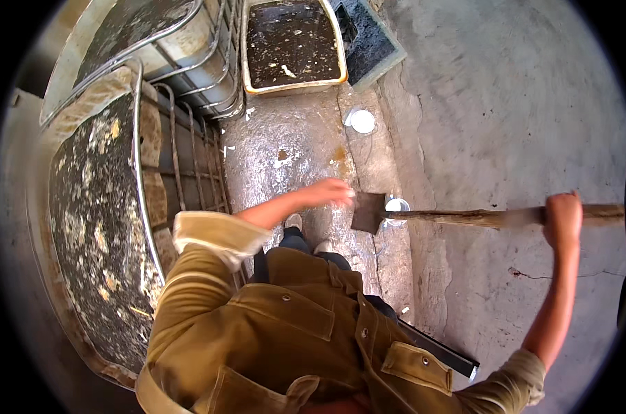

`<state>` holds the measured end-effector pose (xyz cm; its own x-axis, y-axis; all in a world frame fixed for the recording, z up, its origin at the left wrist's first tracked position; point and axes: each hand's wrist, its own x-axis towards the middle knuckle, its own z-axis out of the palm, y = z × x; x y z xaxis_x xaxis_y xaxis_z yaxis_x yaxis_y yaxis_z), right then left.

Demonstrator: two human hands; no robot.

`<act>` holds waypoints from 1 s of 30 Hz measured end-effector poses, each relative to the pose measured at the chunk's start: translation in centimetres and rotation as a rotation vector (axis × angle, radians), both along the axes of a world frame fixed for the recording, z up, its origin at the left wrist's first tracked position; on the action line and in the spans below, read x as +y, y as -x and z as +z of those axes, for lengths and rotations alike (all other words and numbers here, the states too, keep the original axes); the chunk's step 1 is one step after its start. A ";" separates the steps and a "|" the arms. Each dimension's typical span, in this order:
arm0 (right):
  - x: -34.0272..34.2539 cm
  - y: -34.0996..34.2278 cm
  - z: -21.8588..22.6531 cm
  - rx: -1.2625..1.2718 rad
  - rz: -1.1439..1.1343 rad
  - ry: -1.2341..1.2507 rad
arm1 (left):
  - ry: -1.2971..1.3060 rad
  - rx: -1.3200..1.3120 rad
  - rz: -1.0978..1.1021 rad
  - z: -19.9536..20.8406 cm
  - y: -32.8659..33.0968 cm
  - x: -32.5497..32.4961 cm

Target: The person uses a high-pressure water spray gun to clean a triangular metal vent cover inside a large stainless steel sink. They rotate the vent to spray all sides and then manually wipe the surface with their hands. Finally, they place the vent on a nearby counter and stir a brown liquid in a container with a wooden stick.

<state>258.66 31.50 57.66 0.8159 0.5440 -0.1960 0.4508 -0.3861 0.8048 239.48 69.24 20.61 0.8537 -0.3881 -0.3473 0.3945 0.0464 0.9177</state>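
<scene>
My right hand is closed around the wooden handle of a shovel, out to the right at arm's length. The shovel lies crosswise in front of me, its flat, dark, square blade toward the middle. My left hand reaches across from the left, fingers stretched toward the blade's upper left corner. It is slightly blurred and holds nothing; whether the fingertips touch the metal I cannot tell. A white round container shows partly behind the handle, just beside the blade.
Large caged tanks of dark, speckled liquid stand along the left. Ahead is a white-rimmed rectangular tub of similar liquid, beside a dark square-edged basin. Another white container sits on the wet floor. Grey concrete extends right.
</scene>
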 end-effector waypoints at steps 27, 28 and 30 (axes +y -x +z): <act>18.8 -10.0 10.7 -0.223 -0.132 -0.259 | 1.207 0.763 0.988 1.3 -47.7 4.5; 20.9 -11.2 10.9 -0.228 -0.126 -0.222 | 1.195 0.770 0.956 1.1 -48.5 5.8; 25.2 -13.5 11.3 -0.239 -0.110 -0.148 | 1.221 0.755 0.940 0.1 -50.3 7.9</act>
